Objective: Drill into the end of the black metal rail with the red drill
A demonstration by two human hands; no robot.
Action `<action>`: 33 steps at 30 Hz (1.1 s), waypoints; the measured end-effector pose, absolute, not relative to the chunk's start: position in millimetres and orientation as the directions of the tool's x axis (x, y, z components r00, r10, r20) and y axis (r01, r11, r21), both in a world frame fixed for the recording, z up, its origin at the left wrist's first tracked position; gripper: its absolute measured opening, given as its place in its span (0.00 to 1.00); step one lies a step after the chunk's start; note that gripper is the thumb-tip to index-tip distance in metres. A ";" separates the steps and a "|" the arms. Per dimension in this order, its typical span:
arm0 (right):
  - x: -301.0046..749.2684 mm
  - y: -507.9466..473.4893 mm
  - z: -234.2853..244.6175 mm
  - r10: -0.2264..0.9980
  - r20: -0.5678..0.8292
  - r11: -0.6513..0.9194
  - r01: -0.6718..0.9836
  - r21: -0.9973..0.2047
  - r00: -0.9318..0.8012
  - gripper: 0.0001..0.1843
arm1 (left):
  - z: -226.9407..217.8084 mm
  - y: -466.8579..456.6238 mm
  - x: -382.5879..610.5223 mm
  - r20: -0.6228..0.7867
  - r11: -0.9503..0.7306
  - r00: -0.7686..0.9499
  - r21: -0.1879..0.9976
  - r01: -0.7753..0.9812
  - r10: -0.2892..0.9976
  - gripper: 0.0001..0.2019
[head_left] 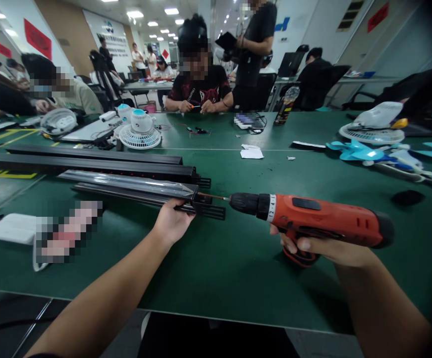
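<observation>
My right hand (324, 247) is wrapped round the grip of an orange-red cordless drill (313, 216) held level above the green table (216, 258). The drill's thin bit points left and meets the end of a long black metal rail (134, 191) lying on the table. My left hand (171, 221) clamps down on the near edge of that rail, close to its right end, fingers curled over it. Two more long black rails (89, 161) lie parallel just behind.
A white desk fan (140, 130) and fan parts lie at the back left. Blue fan blades (354, 150) and a white fan grille (372, 133) sit at the right. Paper scraps (251, 151), a white flat piece (12, 227) and seated people surround the table.
</observation>
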State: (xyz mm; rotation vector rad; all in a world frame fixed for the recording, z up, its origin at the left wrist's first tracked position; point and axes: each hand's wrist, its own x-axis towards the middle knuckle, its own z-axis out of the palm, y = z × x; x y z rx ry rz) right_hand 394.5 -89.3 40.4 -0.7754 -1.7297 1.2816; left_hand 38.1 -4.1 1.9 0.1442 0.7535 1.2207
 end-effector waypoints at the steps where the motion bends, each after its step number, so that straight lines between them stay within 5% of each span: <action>1: 394.4 -89.6 40.1 0.860 0.246 0.281 0.013 -0.960 -0.447 0.14 | 1.5 -4.1 37.9 -0.439 0.367 0.141 0.486 -0.793 0.887 0.24; 17: 391.6 -90.6 35.6 0.911 0.195 0.219 0.023 -0.976 -0.364 0.14 | 20.4 -9.6 45.3 -0.515 0.377 0.095 0.476 -0.795 0.852 0.24; 33: 394.5 -87.6 34.1 0.886 0.233 0.245 -0.020 -0.969 -0.402 0.15 | 2.4 -3.4 36.5 -0.449 0.372 0.129 0.510 -0.775 0.884 0.23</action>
